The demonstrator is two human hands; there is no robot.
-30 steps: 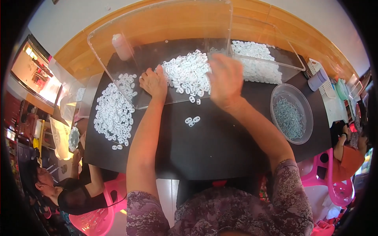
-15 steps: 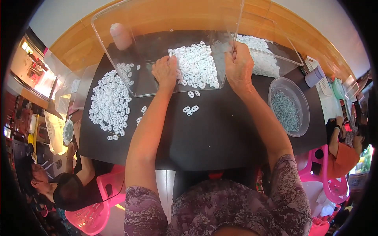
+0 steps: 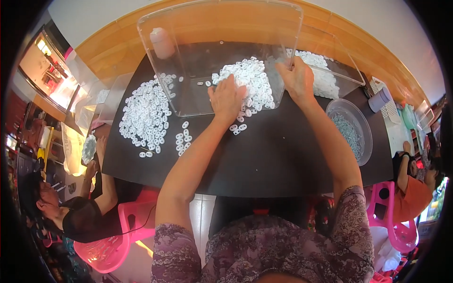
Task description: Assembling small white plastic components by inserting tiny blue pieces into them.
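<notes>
Scanning from the left: a big loose spread of small white rings (image 3: pixel 144 118) sits on the dark counter (image 3: pixel 264 160), with a few strays just beside it near the counter's middle. Next comes the clear plastic bin (image 3: pixel 188 61), tipped up so its open side faces the person and its lower rim rests on the counter.

Left hand (image 3: pixel 227 98) lies flat with the fingers spread wide, palm down on the near edge of the white ring pile (image 3: pixel 250 82) at the bin's mouth, gripping nothing. So the pile lies straight ahead of those fingers, reaching into the bin, and a few rings sit loose just under the wrist.

Right hand (image 3: pixel 298 80) is at the bin's right wall, fingers curled onto its edge, looks like it's holding the bin. More white rings lie in a second clear tray (image 3: pixel 339 70) behind it. Farther right sits a round clear bowl (image 3: pixel 351 129) of small greyish bits, well apart from both hands.
</notes>
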